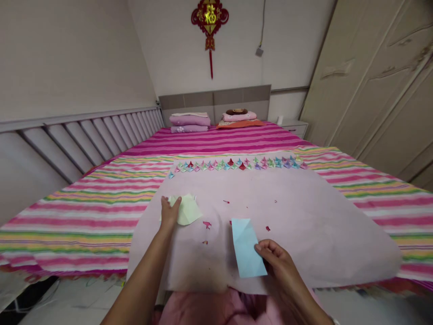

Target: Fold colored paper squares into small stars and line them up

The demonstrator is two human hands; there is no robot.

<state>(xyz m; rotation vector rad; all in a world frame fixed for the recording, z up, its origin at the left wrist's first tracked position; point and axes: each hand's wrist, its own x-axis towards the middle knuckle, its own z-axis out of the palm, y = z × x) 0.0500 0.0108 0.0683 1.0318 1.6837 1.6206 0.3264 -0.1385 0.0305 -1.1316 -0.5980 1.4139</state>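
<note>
A light blue sheet of paper (246, 253), oblong with faint creases, is pinched at its right edge by my right hand (279, 259). It is held above the front part of the pale board-like sheet (304, 230). Farther left, my left hand (170, 212) is at the pale green paper (188, 211), thumb over its left side and fingers around the edge. That paper looks like more than one piece, with uneven edges. The left fingertips are partly hidden. Small folded paper pieces (231, 163) in several colours stand in rows along the sheet's far edge.
Small red scraps (207, 224) lie scattered between my hands. A striped bedspread (101, 198) spreads under the pale sheet. Folded bedding (190, 123) is stacked by the headboard (196, 101). A railing (101, 135) runs along the left, and wardrobe doors (379, 90) stand at the right.
</note>
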